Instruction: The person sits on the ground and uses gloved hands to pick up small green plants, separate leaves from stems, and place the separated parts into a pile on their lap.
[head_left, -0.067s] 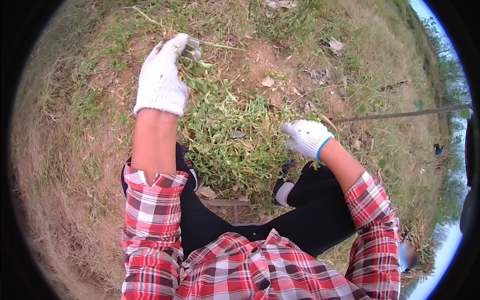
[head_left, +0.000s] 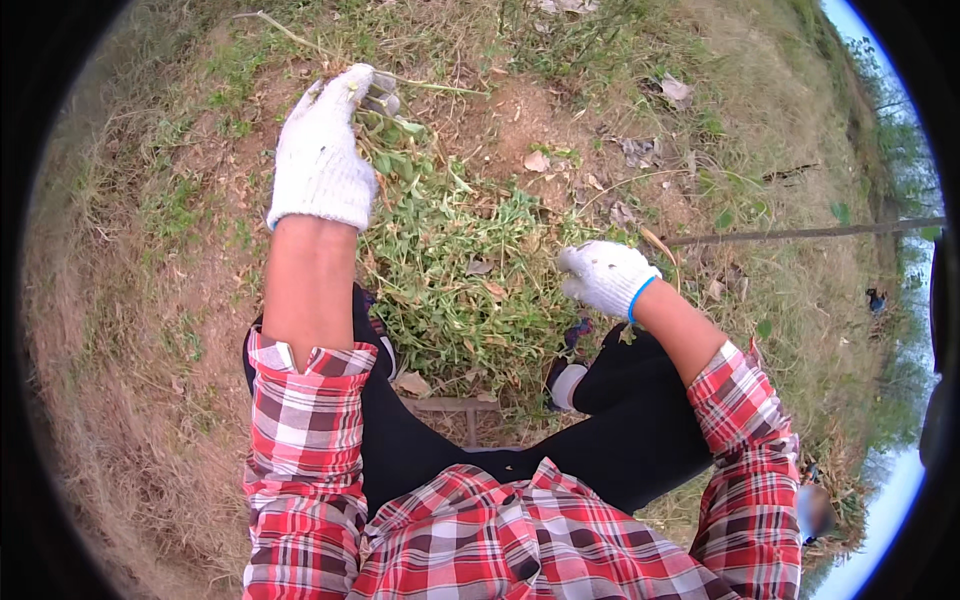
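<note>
My left hand, in a white knitted glove, is closed on a bunch of green plant stems with pale, thin stalks sticking out to both sides. My right hand, in a similar glove with a blue cuff, is curled with its fingers turned down beside a loose pile of cut green leaves and stems; what it holds, if anything, I cannot make out. The pile lies between my shoes, under and between both hands.
A long thin stick runs in from the right near my right hand. A wooden bar lies between my legs. Dry grass, soil and fallen leaves surround me. A blurred person is at the lower right edge, with trees beyond.
My right hand has shifted slightly to the left, and my left hand very slightly up with the stems still in it.
</note>
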